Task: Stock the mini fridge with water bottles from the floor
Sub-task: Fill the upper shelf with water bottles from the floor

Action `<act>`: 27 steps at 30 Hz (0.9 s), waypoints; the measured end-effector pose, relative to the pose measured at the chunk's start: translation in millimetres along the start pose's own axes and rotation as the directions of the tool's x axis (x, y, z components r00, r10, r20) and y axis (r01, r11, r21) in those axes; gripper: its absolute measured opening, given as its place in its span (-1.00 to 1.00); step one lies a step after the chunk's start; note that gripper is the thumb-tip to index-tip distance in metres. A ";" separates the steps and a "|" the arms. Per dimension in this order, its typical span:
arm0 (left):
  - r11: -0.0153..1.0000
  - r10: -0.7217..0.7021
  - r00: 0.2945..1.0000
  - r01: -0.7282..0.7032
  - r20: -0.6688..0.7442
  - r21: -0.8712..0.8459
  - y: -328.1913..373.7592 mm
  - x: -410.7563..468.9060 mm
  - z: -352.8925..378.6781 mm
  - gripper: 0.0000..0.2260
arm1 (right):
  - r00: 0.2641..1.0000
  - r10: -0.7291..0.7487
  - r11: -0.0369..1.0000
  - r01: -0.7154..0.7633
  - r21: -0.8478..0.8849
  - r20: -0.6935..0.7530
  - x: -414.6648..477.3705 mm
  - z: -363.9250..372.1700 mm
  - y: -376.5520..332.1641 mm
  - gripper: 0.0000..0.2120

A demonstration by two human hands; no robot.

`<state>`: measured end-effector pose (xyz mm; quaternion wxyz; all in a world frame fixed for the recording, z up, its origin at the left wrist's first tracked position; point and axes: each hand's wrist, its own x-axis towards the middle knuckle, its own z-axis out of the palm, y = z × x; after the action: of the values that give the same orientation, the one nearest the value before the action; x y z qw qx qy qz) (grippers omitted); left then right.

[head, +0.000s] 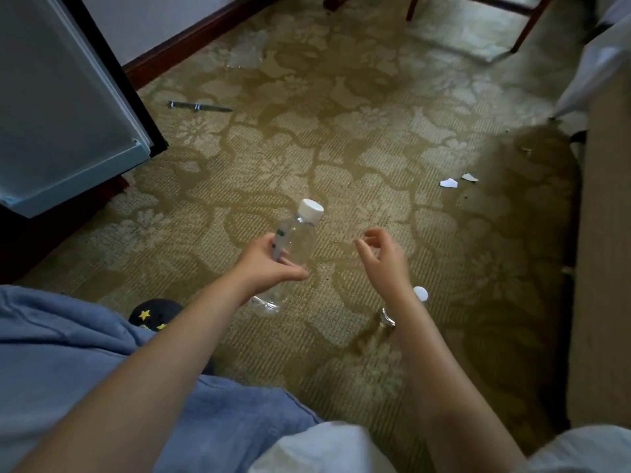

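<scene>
Left hand (269, 264) grips a tilted, white-capped water bottle (297, 240) over the carpet's (341, 131) middle. Right hand (382, 254) hangs loosely curled and empty, its forearm half hiding a second bottle (420, 294). The mini fridge door (61, 107) stands at the carpet's left edge.

Hidden under the left hand (266, 264): the lower middle of the bottle (300, 238). Behind the right forearm, most of a second bottle (420, 293), only cap and base showing. Cut off at the left and top edges: the fridge door (68, 114); at the top, the chair legs (526, 25). Too blurred to tell: a clear thing (246, 54) by the wall, a thin strip (199, 106) on the carpet. Half tucked under blue cloth (68, 336): a dark thing with yellow stars (153, 312).
</scene>
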<state>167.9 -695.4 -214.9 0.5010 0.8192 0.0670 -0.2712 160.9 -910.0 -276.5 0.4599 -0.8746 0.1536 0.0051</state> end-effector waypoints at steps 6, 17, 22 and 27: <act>1.000 0.007 1.000 -0.007 0.013 0.009 1.2 6.0 8.3 -0.59 | 0.958 0.232 0.869 -0.283 -0.405 -0.169 -10.1 -18.2 83.8 -0.42; 0.999 -0.002 1.000 0.001 0.031 0.033 -1.7 2.6 9.8 -0.57 | 0.740 0.661 0.728 -0.591 0.347 -0.128 -3.8 7.1 124.9 -0.50; 0.999 -0.008 1.000 0.007 0.019 0.034 -4.1 3.4 3.7 -0.56 | 0.782 0.616 0.776 -0.583 0.239 -0.096 6.7 16.3 115.0 -0.50; 1.000 0.005 1.000 -0.005 -0.007 -0.003 -4.4 3.8 -2.2 -0.59 | 0.853 0.522 0.821 -0.506 0.265 0.012 8.5 35.6 86.7 -0.60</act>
<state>170.2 -692.0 -219.5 0.5029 0.8193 0.0669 -0.2670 150.0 -929.5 -367.9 0.5464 -0.7330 0.3967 0.0820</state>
